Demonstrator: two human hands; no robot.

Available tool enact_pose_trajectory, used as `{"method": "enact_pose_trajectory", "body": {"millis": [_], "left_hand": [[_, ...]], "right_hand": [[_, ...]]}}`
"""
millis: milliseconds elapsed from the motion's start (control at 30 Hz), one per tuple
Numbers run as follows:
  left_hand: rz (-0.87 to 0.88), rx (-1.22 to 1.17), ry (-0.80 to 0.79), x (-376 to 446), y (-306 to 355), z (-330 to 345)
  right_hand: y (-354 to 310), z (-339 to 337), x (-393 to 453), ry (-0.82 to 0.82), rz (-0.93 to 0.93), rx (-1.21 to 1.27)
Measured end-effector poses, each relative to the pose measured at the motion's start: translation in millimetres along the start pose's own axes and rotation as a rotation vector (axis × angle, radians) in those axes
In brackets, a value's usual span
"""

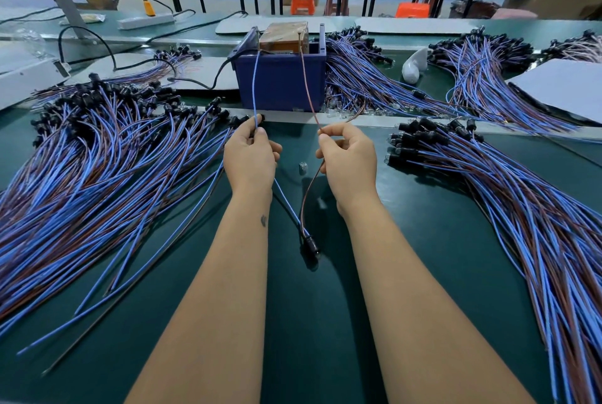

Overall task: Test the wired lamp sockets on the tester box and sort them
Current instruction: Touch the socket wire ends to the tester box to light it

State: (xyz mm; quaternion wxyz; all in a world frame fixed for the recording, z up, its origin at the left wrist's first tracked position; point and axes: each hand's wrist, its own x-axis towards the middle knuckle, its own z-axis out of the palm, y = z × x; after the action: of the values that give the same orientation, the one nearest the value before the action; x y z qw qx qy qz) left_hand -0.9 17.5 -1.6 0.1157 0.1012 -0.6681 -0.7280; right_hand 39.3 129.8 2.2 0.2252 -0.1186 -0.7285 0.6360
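- Socket hangs low between my forearms, a small black body just above the green mat, its two leads running up and away to the tester box.
- My left hand pinches the blue lead between thumb and fingertip, with the other fingers curled in; the wire's far end reaches the top of the box.
- My right hand pinches the brown lead the same way, and it too runs up to the box (whether either bare tip actually touches a contact, I cannot tell).
- I judge the piece very light: thin, limp insulated wire that bends under its own weight, so the socket swings freely below my grip.
- Best hold seems to be on the insulation near the free ends, where the tips can be steered; gripping lower would leave them flopping.
- The bulb end is probably fragile, so I would keep it off the mat's surface.
- Piles of like sockets lie left and right of my hands.
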Motion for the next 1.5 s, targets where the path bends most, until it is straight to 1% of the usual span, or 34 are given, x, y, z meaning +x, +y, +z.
{"method": "enact_pose_trajectory", "body": {"millis": [233, 800, 1167, 1500], "left_hand": [[0.000, -0.002, 0.001, 1.0, -1.3, 0.0], [0.005, 0.002, 0.033, 3.3, -3.0, 0.0], [0.027, -0.070, 0.100, 3.3, -5.0, 1.0], [0.049, 0.043, 0.035, 7.2, -9.5, 1.8]], "right_hand": [[0.3, -0.2, 0.3, -0.013, 0.001, -0.021], [0.6, 0.5, 0.7, 0.022, 0.052, -0.047], [-0.1, 0.8, 0.1, 0.011, 0.044, -0.051], [-1.8, 1.8, -2.0, -0.015, 0.031, -0.058]]}}
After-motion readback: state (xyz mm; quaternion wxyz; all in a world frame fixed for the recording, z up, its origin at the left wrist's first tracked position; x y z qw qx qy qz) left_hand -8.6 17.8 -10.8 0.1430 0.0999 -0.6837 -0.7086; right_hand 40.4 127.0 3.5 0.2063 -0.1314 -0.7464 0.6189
